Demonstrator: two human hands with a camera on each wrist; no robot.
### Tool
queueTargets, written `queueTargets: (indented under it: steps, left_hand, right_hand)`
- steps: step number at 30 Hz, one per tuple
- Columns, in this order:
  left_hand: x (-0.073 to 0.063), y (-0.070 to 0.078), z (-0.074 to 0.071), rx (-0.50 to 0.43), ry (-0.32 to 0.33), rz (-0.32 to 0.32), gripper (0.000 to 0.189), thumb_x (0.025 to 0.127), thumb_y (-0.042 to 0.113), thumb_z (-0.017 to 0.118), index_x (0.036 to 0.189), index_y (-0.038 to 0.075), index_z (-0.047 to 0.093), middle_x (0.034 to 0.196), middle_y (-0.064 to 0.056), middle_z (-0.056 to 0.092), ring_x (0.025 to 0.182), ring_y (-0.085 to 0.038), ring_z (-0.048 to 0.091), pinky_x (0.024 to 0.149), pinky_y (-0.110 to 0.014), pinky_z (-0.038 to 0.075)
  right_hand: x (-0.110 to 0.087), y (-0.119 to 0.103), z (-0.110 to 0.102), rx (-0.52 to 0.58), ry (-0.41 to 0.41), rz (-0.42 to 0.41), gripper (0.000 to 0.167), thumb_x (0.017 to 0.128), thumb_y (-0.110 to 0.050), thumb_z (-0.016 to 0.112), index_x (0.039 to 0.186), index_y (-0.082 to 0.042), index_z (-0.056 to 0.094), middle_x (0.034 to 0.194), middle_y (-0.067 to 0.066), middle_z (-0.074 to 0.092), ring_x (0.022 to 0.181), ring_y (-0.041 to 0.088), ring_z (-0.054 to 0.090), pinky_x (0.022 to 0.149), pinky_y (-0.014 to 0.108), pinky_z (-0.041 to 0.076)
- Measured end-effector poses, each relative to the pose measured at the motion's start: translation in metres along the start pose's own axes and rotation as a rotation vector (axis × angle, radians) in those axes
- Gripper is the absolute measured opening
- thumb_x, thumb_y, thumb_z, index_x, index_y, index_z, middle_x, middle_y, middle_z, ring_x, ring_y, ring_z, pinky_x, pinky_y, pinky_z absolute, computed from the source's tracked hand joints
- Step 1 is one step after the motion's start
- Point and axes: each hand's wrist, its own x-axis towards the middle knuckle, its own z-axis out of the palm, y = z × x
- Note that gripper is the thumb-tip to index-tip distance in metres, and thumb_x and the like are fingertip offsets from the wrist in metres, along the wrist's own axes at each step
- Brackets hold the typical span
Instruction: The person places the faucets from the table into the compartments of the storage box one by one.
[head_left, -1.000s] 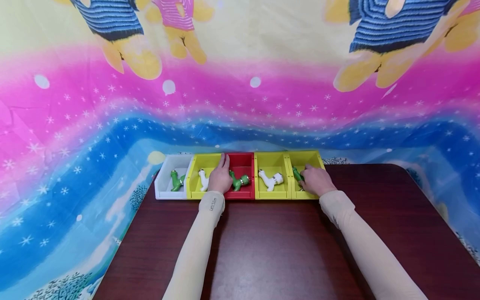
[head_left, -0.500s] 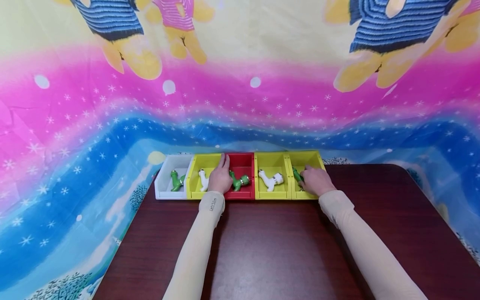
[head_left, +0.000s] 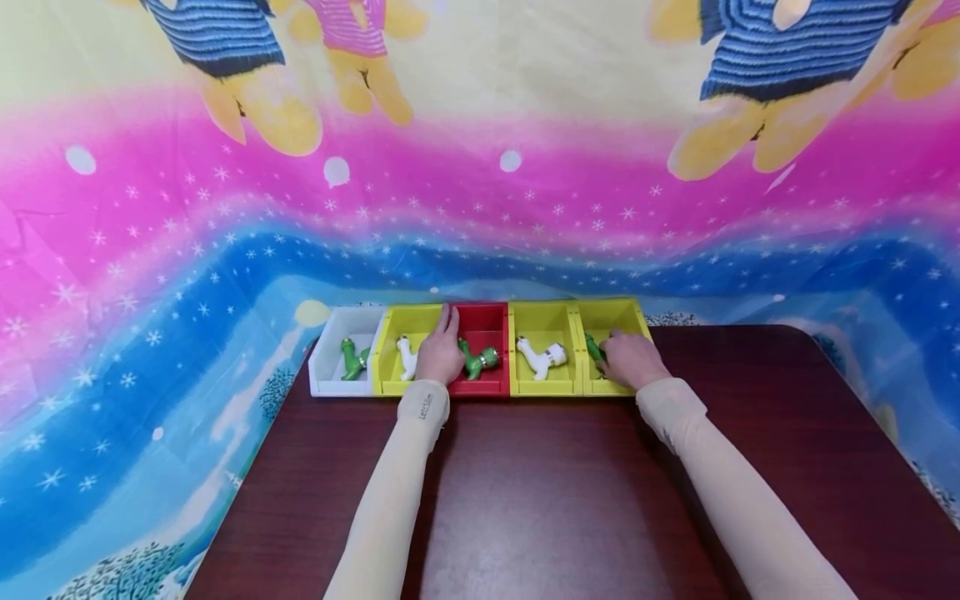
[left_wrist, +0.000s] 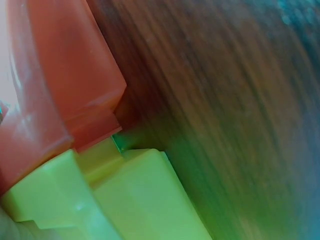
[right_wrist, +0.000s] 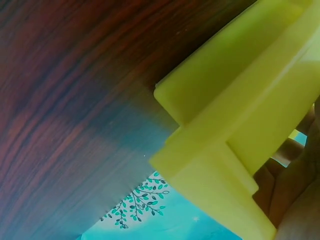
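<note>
Small plastic taps lie in a row of joined bins. My left hand (head_left: 441,358) rests over the wall between the left yellow bin (head_left: 386,387) and the red bin (head_left: 487,318), its visible fingers straight and pointing to the back. A white tap (head_left: 407,358) shows left of it, a green tap (head_left: 480,360) right of it. My right hand (head_left: 636,360) reaches into the far-right yellow bin (head_left: 611,312), fingers bent at a green tap (head_left: 596,348), which they partly hide. In the right wrist view that bin's yellow wall (right_wrist: 200,150) covers most of the fingers.
The white bin (head_left: 322,367) at the left end holds a green tap (head_left: 352,360). Another yellow bin (head_left: 543,317) holds a white tap (head_left: 542,358). The bins stand at the back of a dark wooden table (head_left: 540,500), before a patterned cloth (head_left: 480,217).
Both hands and all the taps stay in the same places. The whole head view has shifted very slightly.
</note>
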Motion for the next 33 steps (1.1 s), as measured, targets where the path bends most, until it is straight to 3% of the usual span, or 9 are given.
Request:
queueTargets:
  steps: [4,11,18,22,33]
  left_hand:
    - [0.0013,-0.0007,0.0015,0.002,0.012,0.004,0.087,0.09,0.005,0.063,0.167,0.014,0.021,0.175,-0.006,0.016,0.124,-0.033,0.063,0.074,-0.039,0.057]
    - [0.0026,-0.0019,0.0045,0.0,0.024,0.001,0.088,0.09,0.005,0.064,0.167,0.014,0.022,0.175,-0.005,0.017,0.107,-0.033,0.068,0.072,-0.039,0.057]
    - [0.0016,-0.0013,0.0028,0.002,0.023,0.004,0.087,0.09,0.005,0.063,0.167,0.014,0.022,0.175,-0.006,0.017,0.113,-0.033,0.067,0.079,-0.04,0.058]
    - [0.0015,-0.0005,0.0008,0.001,0.014,0.002,0.087,0.091,0.006,0.062,0.167,0.015,0.021,0.175,-0.005,0.016,0.125,-0.033,0.063,0.083,-0.041,0.058]
    - [0.0006,-0.0006,0.0006,-0.002,0.007,-0.004,0.085,0.092,0.006,0.061,0.167,0.015,0.021,0.175,-0.005,0.016,0.129,-0.033,0.061,0.079,-0.04,0.058]
  right_hand:
    - [0.0007,-0.0009,-0.0022,-0.002,-0.014,0.006,0.024,0.095,-0.025,0.074,0.098,-0.002,0.075,0.097,0.017,0.066,0.071,0.028,0.06,0.065,0.048,0.055]
    - [0.0007,-0.0018,-0.0017,0.002,-0.021,0.012,0.023,0.096,-0.025,0.073,0.097,-0.002,0.074,0.097,0.017,0.066,0.073,0.028,0.06,0.065,0.048,0.055]
    - [0.0002,-0.0018,-0.0006,0.011,-0.013,0.017,0.023,0.095,-0.025,0.074,0.095,-0.003,0.073,0.094,0.016,0.064,0.07,0.027,0.059,0.062,0.047,0.054]
    - [0.0006,-0.0026,-0.001,0.008,-0.013,0.023,0.022,0.096,-0.025,0.073,0.094,-0.003,0.072,0.092,0.015,0.063,0.069,0.027,0.058,0.061,0.047,0.054]
    - [-0.0003,-0.0023,0.0002,0.007,-0.002,0.017,0.023,0.095,-0.025,0.074,0.094,-0.002,0.072,0.091,0.015,0.062,0.069,0.028,0.059,0.061,0.048,0.055]
